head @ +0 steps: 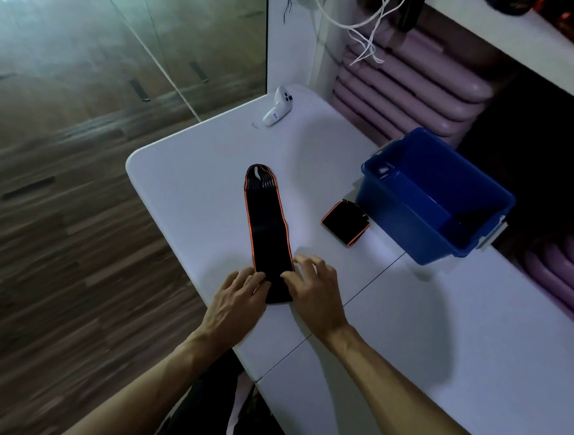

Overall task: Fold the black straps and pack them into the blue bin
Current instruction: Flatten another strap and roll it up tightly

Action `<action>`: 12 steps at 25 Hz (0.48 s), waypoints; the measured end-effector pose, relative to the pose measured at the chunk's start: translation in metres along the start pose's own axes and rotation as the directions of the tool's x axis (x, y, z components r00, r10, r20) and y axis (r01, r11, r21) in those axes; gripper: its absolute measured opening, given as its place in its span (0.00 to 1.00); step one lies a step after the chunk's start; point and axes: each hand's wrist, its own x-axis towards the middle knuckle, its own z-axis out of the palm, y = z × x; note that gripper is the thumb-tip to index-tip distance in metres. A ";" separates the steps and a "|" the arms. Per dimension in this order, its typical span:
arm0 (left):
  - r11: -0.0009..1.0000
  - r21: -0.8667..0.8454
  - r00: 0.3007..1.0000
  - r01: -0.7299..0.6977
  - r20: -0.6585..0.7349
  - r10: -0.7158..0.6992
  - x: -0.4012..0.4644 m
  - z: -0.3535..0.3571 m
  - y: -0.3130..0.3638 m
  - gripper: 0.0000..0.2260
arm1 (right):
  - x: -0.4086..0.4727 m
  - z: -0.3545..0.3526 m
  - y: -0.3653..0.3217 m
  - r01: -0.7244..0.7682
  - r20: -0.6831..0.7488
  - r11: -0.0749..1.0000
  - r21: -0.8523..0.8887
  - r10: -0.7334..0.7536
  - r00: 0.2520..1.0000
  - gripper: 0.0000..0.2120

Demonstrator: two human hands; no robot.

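A long black strap [267, 222] with orange edging lies flat on the white table [191, 189], running away from me. Its near end lies between my hands. My left hand [238, 299] pinches the strap's near left edge, and my right hand [314, 291] pinches the near right edge. To the right, a second black strap [345, 227] lies folded into a small packet, just left of the blue bin [398, 219]. The bin stands open at the table's right side, with a dark item in its far corner.
A white handheld controller [278, 108] lies at the table's far end. Purple mats [409, 86] are stacked on shelves behind and to the right of the bin. White cords [372, 35] hang above them. Wooden floor lies left of the table edge.
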 end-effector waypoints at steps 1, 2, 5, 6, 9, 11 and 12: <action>1.000 0.000 1.000 0.003 0.021 -0.003 0.001 -0.001 0.001 0.11 | -0.005 -0.002 0.004 0.063 -0.002 0.998 -0.018 -0.063 0.998 0.10; 1.000 0.003 0.999 0.000 0.040 0.000 0.002 -0.002 0.002 0.13 | -0.011 -0.003 0.007 0.130 0.021 0.990 -0.047 -0.129 0.991 0.14; 0.999 0.024 0.997 -0.027 0.072 0.025 0.004 -0.002 0.002 0.17 | -0.022 -0.006 0.013 0.252 0.064 0.954 -0.164 -0.245 0.967 0.19; 0.999 0.026 0.997 -0.027 0.073 0.026 0.004 -0.002 0.002 0.16 | -0.024 -0.005 0.015 0.268 0.058 0.943 -0.199 -0.262 0.963 0.20; 1.000 0.030 0.998 -0.001 0.070 -0.001 0.004 -0.002 0.004 0.14 | -0.028 -0.003 0.014 0.252 0.029 0.946 -0.204 -0.252 0.967 0.22; 1.000 0.019 0.998 0.008 0.060 -0.009 0.006 -0.002 0.005 0.13 | -0.028 -0.004 0.013 0.226 0.018 0.962 -0.154 -0.226 0.974 0.19; 1.000 0.000 0.998 0.014 0.059 -0.014 0.007 -0.003 0.003 0.13 | -0.026 -0.004 0.013 0.213 0.011 0.968 -0.133 -0.213 0.977 0.17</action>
